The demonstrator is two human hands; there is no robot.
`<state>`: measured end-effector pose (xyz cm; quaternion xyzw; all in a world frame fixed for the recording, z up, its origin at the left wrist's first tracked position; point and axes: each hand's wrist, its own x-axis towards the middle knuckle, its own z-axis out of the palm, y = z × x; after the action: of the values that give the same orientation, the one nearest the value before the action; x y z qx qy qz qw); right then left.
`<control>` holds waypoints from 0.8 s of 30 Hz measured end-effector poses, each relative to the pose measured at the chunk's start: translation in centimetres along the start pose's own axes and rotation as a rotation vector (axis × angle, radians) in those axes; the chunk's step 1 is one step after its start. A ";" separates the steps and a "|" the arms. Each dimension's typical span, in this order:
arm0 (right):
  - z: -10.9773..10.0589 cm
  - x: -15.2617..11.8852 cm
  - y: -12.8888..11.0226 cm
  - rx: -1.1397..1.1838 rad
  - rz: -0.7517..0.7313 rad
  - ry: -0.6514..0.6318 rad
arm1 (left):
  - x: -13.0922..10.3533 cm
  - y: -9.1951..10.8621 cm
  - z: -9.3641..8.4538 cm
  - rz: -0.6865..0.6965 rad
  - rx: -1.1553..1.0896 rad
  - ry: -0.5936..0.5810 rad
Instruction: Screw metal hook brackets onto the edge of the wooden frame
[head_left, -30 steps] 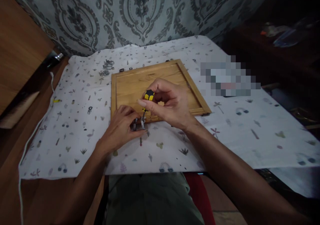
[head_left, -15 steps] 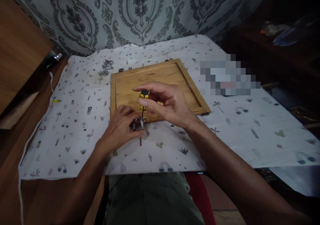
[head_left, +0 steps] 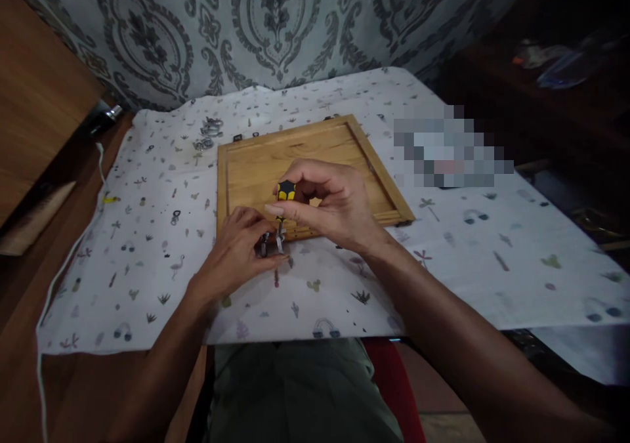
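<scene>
My right hand (head_left: 327, 200) grips a short screwdriver (head_left: 286, 191) by its black and yellow handle, thumb in front and fingers behind. Its shaft points down at a small metal hinge (head_left: 279, 243) by the near edge of a framed wooden panel (head_left: 290, 151). Curled round that hinge, my left hand (head_left: 241, 243) holds it between thumb and fingers at the panel's edge. Part of the hinge is hidden by the left fingers, and the screwdriver's tip is too small to make out clearly.
Several metal hardware pieces (head_left: 209, 133) lie in a pile at the back left of the patterned tablecloth (head_left: 315, 312). A pixelated item (head_left: 447, 151) rests on the right. A white cable (head_left: 63, 269) runs down the left side, beside a wooden cabinet (head_left: 44, 95).
My right fingers have closed in from a stretched position and shifted round the screwdriver's handle, with the thumb slightly lower. The left hand and the panel stay in place.
</scene>
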<state>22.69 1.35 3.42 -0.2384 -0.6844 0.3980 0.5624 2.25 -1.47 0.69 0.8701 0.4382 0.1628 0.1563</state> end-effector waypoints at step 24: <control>-0.3 0.0 0.1 -0.031 0.041 -0.055 | -0.2 -0.2 0.1 0.006 -0.013 0.013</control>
<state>23.00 1.46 3.33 -0.2502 -0.7007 0.4052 0.5313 2.06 -1.53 0.45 0.8691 0.4358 0.1720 0.1588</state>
